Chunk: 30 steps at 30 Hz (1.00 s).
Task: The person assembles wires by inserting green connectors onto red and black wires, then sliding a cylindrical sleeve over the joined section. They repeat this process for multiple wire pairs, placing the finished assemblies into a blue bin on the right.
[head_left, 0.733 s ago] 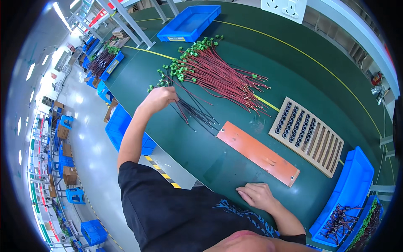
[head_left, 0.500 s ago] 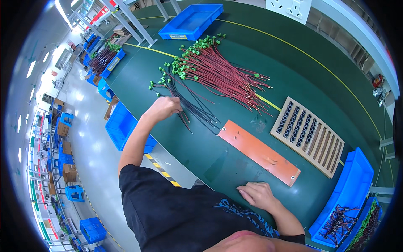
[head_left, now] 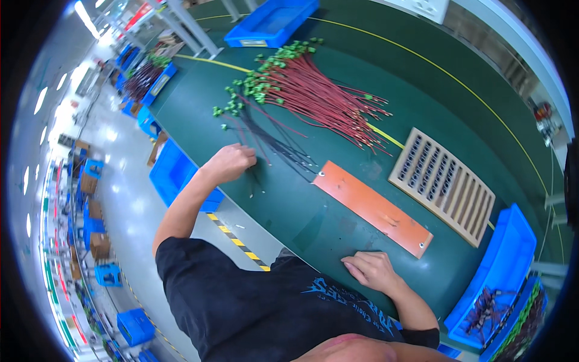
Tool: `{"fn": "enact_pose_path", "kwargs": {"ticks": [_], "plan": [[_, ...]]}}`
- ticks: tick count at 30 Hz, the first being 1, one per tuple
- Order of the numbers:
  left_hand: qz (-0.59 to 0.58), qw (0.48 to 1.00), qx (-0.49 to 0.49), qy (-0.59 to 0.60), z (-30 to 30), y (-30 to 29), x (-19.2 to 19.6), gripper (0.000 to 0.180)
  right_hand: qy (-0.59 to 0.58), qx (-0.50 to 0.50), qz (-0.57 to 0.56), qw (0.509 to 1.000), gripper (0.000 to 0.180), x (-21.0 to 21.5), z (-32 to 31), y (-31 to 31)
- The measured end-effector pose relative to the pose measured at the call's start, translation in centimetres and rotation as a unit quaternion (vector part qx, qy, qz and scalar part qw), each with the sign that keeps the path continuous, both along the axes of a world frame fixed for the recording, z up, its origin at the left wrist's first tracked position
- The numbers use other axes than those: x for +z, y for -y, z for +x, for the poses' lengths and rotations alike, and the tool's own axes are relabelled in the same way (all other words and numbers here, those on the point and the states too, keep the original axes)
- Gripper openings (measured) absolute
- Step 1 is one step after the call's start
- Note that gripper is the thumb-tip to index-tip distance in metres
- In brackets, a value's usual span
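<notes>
My left hand (head_left: 232,163) is closed in a pinch on thin dark cables, whose ends (head_left: 252,194) stick out below the fingers; blur hides how many. Just beyond it lies a small bunch of black cables (head_left: 274,145) with green connectors at their far-left ends. A larger fan of red cables (head_left: 319,90), also with green connectors, spreads behind that bunch. An orange board (head_left: 374,208) with a screw at each end lies between my hands. My right hand (head_left: 371,270) rests on the table near its front edge, its fingers curled and nothing visible in them.
A wooden rack (head_left: 443,187) with rows of black ring-like parts stands at the right. Beyond it a blue bin (head_left: 503,259) holds dark cables. Another blue tray (head_left: 271,24) sits at the back, by metal posts (head_left: 193,30). A blue bin (head_left: 175,172) stands below the table's left edge.
My left hand has drawn back toward me and slightly left, away from the black bunch, with the dark cable ends trailing from it. My right hand stays in about the same place.
</notes>
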State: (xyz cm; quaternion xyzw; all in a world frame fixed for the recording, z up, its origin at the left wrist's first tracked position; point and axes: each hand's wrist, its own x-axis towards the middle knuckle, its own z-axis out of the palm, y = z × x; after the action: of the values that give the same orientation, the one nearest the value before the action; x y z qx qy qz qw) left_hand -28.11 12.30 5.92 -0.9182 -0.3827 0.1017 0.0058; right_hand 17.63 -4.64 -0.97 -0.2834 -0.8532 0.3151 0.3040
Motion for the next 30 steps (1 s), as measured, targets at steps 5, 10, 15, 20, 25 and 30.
{"fn": "enact_pose_path", "kwargs": {"ticks": [5, 10, 15, 20, 25, 30], "plan": [[0.084, 0.995, -0.051, 0.006, -0.9, 1.8, -2.5, 0.011, -0.002, 0.005, 0.006, 1.000, 0.011, -1.2, 0.5, -0.2], [0.005, 0.945, 0.178, 0.274, -3.2, -0.4, -1.6, 0.017, -0.122, -0.068, 0.095, 0.986, 0.014, -0.1, 2.7, -0.5], [0.102, 0.775, 0.328, 0.530, -11.6, -4.6, -1.1, 0.021, -0.009, -0.358, 0.184, 0.915, 0.006, 2.7, 8.3, -5.5], [0.240, 0.748, 0.290, 0.546, -10.7, -7.8, 6.8, 0.029, 0.105, -0.526, 0.065, 0.842, 0.027, 0.8, 12.7, -10.8], [0.192, 0.861, 0.139, 0.449, 3.4, -5.6, 9.1, 0.025, 0.209, -0.537, 0.108, 0.810, 0.025, -1.8, 12.7, -12.1], [-0.167, 0.888, 0.024, 0.428, 19.7, 0.5, 3.4, 0.018, -0.032, -0.580, 0.093, 0.809, 0.018, 0.7, 11.6, -9.8]]}}
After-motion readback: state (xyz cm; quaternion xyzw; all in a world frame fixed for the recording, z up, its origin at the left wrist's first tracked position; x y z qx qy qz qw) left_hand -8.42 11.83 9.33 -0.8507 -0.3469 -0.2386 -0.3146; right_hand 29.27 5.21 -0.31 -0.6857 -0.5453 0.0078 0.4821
